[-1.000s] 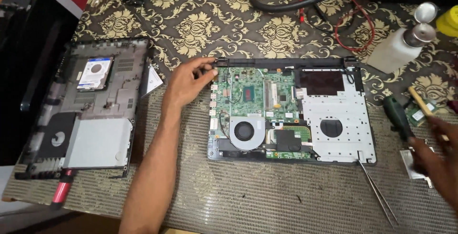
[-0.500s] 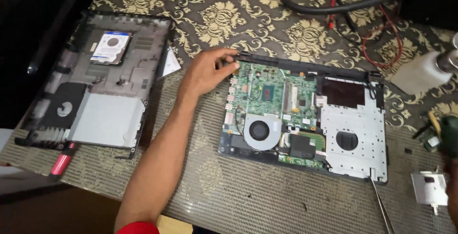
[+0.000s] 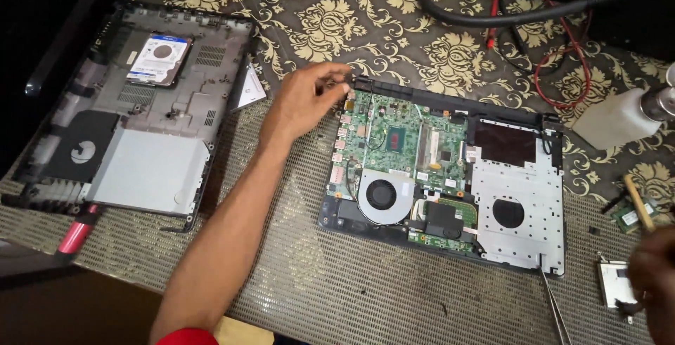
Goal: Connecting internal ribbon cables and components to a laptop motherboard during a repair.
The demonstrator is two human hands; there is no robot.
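The left hand (image 3: 304, 100) pinches narrowly at the top-left corner of the opened black laptop base with green circuit board (image 3: 401, 152), whose long axis runs left-right. The right hand (image 3: 655, 282), at the frame edge well right of the base, has a grip I cannot tell.

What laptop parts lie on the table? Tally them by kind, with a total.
Opened laptop chassis with motherboard, touched by the left hand: 1
Detached bottom cover: 1
Hard drive: 1
Cooling fan: 1
Total: 4
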